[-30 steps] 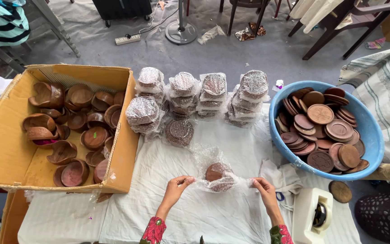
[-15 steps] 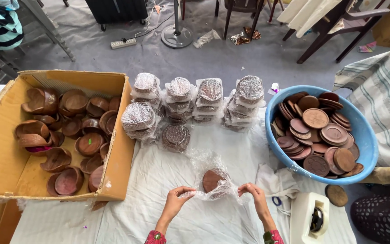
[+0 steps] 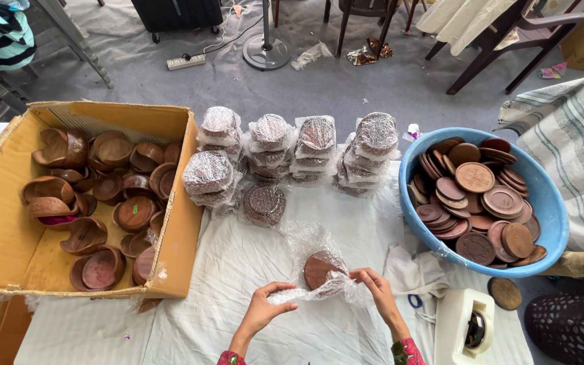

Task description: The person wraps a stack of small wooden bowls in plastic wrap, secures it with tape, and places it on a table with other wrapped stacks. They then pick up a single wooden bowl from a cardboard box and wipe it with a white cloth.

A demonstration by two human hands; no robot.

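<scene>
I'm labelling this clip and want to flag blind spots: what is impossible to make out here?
- Head view: wooden disc, partly veiled by bubble wrap held by left hand and right hand.
- Wrapped stacks: contents blurred by wrap.
- Tape dispenser: cut by bottom edge.
- Cardboard box: lower bowls buried.

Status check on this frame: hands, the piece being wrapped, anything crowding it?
Left hand and right hand both pinching the bubble wrap. Round wooden disc lies inside it on the white cloth. Tape dispenser close by the right hand, not touching.

Bare cloth [image 3: 238,270] between cardboard box [image 3: 177,223] and wrapped stacks [image 3: 265,203].
</scene>
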